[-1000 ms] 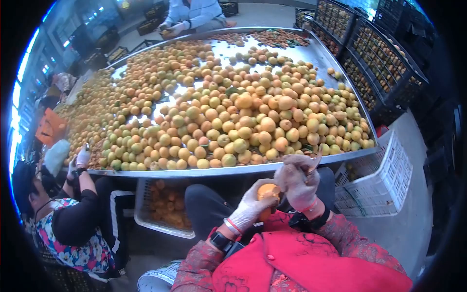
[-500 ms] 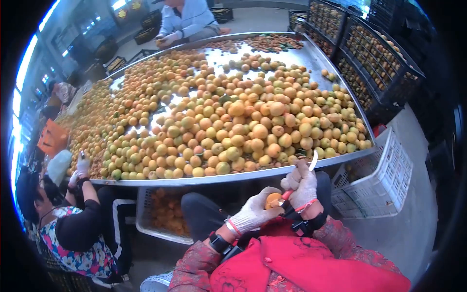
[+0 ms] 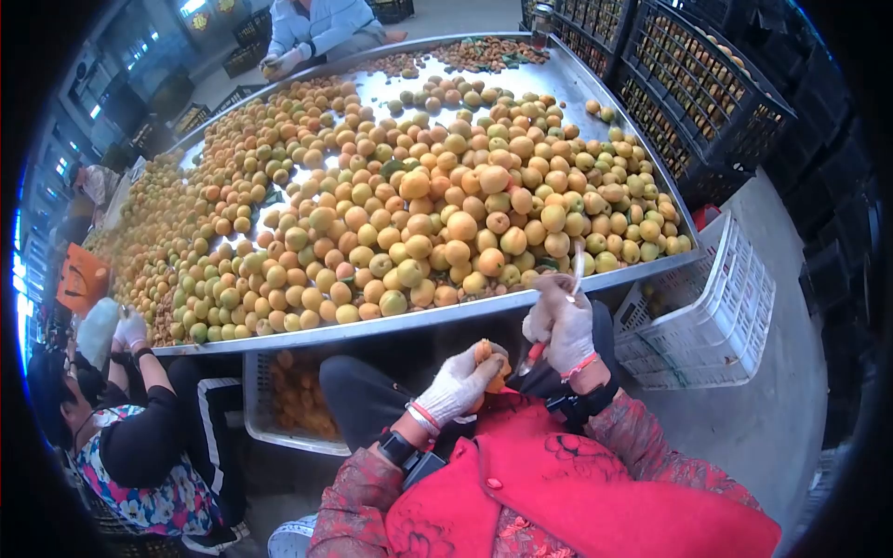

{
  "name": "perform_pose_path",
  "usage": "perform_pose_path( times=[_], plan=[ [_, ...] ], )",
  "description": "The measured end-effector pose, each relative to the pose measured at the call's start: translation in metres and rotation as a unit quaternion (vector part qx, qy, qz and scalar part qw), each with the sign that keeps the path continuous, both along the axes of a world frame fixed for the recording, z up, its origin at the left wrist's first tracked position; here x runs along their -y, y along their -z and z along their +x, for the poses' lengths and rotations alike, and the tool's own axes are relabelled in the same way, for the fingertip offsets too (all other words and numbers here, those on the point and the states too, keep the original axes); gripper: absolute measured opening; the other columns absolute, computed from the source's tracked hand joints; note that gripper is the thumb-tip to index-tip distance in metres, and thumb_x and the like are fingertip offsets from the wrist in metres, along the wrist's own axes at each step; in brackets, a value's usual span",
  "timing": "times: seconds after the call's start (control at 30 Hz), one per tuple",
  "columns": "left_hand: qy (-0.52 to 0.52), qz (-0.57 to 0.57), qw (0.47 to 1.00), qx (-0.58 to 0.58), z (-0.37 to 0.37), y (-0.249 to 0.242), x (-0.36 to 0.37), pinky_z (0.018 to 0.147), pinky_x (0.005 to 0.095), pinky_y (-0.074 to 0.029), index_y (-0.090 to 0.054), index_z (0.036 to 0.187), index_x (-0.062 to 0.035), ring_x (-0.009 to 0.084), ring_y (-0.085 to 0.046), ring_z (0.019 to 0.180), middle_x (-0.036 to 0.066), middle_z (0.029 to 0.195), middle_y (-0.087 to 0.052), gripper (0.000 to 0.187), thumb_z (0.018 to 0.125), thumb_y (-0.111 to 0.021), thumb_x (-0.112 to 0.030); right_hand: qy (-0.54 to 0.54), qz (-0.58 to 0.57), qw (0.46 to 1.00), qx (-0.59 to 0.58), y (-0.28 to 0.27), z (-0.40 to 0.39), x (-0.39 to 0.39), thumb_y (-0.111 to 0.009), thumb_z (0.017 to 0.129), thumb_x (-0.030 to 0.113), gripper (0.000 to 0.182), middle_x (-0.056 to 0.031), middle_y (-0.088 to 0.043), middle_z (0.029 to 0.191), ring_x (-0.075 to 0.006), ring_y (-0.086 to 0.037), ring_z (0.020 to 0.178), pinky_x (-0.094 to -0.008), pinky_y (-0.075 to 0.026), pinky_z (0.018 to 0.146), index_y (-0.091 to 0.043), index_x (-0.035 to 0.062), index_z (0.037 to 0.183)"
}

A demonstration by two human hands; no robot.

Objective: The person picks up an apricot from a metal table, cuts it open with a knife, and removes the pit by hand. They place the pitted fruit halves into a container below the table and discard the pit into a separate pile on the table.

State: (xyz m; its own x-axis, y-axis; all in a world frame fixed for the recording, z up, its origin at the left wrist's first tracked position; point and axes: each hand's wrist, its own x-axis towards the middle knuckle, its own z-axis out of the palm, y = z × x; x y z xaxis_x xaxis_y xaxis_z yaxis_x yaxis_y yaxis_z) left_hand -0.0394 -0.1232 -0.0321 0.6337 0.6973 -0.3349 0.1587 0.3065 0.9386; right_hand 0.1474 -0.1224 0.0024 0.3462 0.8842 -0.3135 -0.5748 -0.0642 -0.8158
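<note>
My left hand (image 3: 458, 383), in a white glove, is wrapped round an orange apricot (image 3: 493, 365) above my lap. Close to its right, my gloved right hand (image 3: 562, 327) is closed on a knife with a red handle (image 3: 533, 353). A pale curved blade or tool (image 3: 579, 267) sticks up from the fingers of that hand, by the table edge. Beyond both hands, a heap of orange and yellow-green apricots (image 3: 460, 225) covers much of the metal table (image 3: 358, 329).
A crate of orange pieces (image 3: 298, 441) is under the table edge, left of my knees. A white crate (image 3: 693, 346) stands at the right, black crates (image 3: 686, 93) behind it. Co-workers sit at the left (image 3: 139, 446) and across the table (image 3: 326, 28).
The fruit in my left hand now looks opened into parts. My right hand and knife have come away from it slightly. The whole view has shifted a little.
</note>
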Motion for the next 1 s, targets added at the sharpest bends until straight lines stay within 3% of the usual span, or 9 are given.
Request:
perform_pose_path(
  times=[0.1, 0.17, 0.2, 0.33, 0.43, 0.57, 0.8, 0.9, 1.0],
  plan=[
    [-0.021, -0.027, 0.999, 0.018, 0.003, 0.010, 0.002, 0.079, 0.0268, -0.049, -0.061, 0.108, -0.0047, 0.0123, -0.060, 0.086, 0.003, 0.094, -0.064, 0.020, 0.096, -0.055, -0.020, -0.184, 0.139, 0.921, 0.315, 0.014, -0.005, 0.010, -0.076, 0.084, 0.019, 0.028, 0.0000, -0.061, 0.071, -0.0083, -0.055, 0.062, -0.0237, -0.046, 0.056, -0.064, 0.0038, 0.104],
    [-0.024, 0.013, 0.999, -0.016, 0.004, 0.009, 0.001, 0.080, 0.0276, -0.049, -0.061, 0.110, -0.0056, 0.0136, -0.062, 0.089, 0.005, 0.096, -0.066, 0.023, 0.094, -0.058, -0.021, -0.304, 0.051, 0.840, 0.446, -0.001, -0.008, 0.018, -0.081, 0.075, 0.021, 0.039, -0.0047, -0.064, 0.077, -0.0103, -0.062, 0.072, -0.0270, -0.051, 0.066, -0.065, 0.0033, 0.106],
    [0.008, 0.127, 0.990, -0.056, 0.002, 0.001, 0.000, 0.076, 0.0255, -0.050, -0.059, 0.115, -0.0050, 0.0115, -0.063, 0.084, 0.004, 0.094, -0.067, 0.027, 0.090, -0.062, -0.017, -0.310, 0.049, 0.839, 0.445, 0.001, -0.011, 0.018, -0.081, 0.074, 0.023, 0.040, -0.0071, -0.065, 0.078, -0.0131, -0.063, 0.071, -0.0289, -0.051, 0.067, -0.065, 0.0032, 0.106],
    [0.098, 0.139, 0.970, -0.176, -0.014, -0.039, -0.011, 0.073, 0.0323, -0.054, -0.062, 0.112, -0.0065, 0.0194, -0.069, 0.077, 0.012, 0.086, -0.070, 0.030, 0.087, -0.067, -0.021, -0.329, -0.001, 0.809, 0.488, 0.024, -0.009, 0.008, -0.076, 0.079, 0.034, 0.046, -0.0153, -0.068, 0.087, -0.0263, -0.067, 0.078, -0.0347, -0.052, 0.073, -0.063, 0.0022, 0.110],
    [0.056, 0.228, 0.962, -0.137, -0.042, -0.032, -0.013, 0.072, 0.0318, -0.054, -0.062, 0.112, -0.0064, 0.0183, -0.068, 0.076, 0.010, 0.086, -0.070, 0.029, 0.087, -0.067, -0.020, -0.275, -0.050, 0.756, 0.592, 0.023, -0.002, 0.000, -0.071, 0.082, 0.037, 0.044, -0.0193, -0.068, 0.091, -0.0347, -0.067, 0.085, -0.0391, -0.052, 0.076, -0.064, 0.0025, 0.108],
    [-0.094, 0.203, 0.955, -0.195, -0.110, -0.060, -0.020, 0.073, 0.0304, -0.053, -0.064, 0.113, -0.0061, 0.0152, -0.067, 0.077, 0.008, 0.086, -0.070, 0.028, 0.087, -0.067, -0.018, -0.217, -0.077, 0.764, 0.603, 0.013, 0.011, -0.024, -0.071, 0.081, 0.036, 0.043, -0.0209, -0.068, 0.091, -0.0370, -0.067, 0.087, -0.0417, -0.052, 0.077, -0.064, 0.0013, 0.105],
    [-0.256, 0.431, 0.691, -0.520, -0.231, -0.048, -0.022, 0.083, 0.0392, -0.052, -0.063, 0.109, -0.0021, 0.0352, -0.065, 0.093, 0.019, 0.102, -0.064, 0.033, 0.080, -0.071, -0.015, -0.226, -0.080, 0.666, 0.706, 0.011, 0.010, -0.077, -0.068, 0.077, 0.044, 0.050, -0.0215, -0.068, 0.089, -0.0404, -0.066, 0.087, -0.0477, -0.051, 0.077, -0.059, 0.0039, 0.105],
    [-0.380, 0.344, 0.790, -0.338, -0.225, -0.027, -0.026, 0.084, 0.0385, -0.052, -0.063, 0.110, -0.0018, 0.0337, -0.066, 0.093, 0.018, 0.103, -0.065, 0.033, 0.081, -0.071, -0.015, -0.279, -0.137, 0.601, 0.736, 0.012, 0.000, -0.096, -0.066, 0.076, 0.045, 0.052, -0.0229, -0.069, 0.090, -0.0400, -0.066, 0.089, -0.0476, -0.052, 0.079, -0.059, 0.0033, 0.106],
    [-0.300, 0.288, 0.863, -0.287, -0.180, -0.050, -0.040, 0.084, 0.0346, -0.051, -0.064, 0.110, -0.0037, 0.0279, -0.068, 0.090, 0.017, 0.095, -0.069, 0.032, 0.081, -0.071, -0.016, -0.299, -0.169, 0.597, 0.725, 0.018, -0.002, -0.108, -0.068, 0.073, 0.045, 0.054, -0.0226, -0.069, 0.087, -0.0390, -0.067, 0.088, -0.0455, -0.052, 0.080, -0.060, 0.0022, 0.104]
  ],
)
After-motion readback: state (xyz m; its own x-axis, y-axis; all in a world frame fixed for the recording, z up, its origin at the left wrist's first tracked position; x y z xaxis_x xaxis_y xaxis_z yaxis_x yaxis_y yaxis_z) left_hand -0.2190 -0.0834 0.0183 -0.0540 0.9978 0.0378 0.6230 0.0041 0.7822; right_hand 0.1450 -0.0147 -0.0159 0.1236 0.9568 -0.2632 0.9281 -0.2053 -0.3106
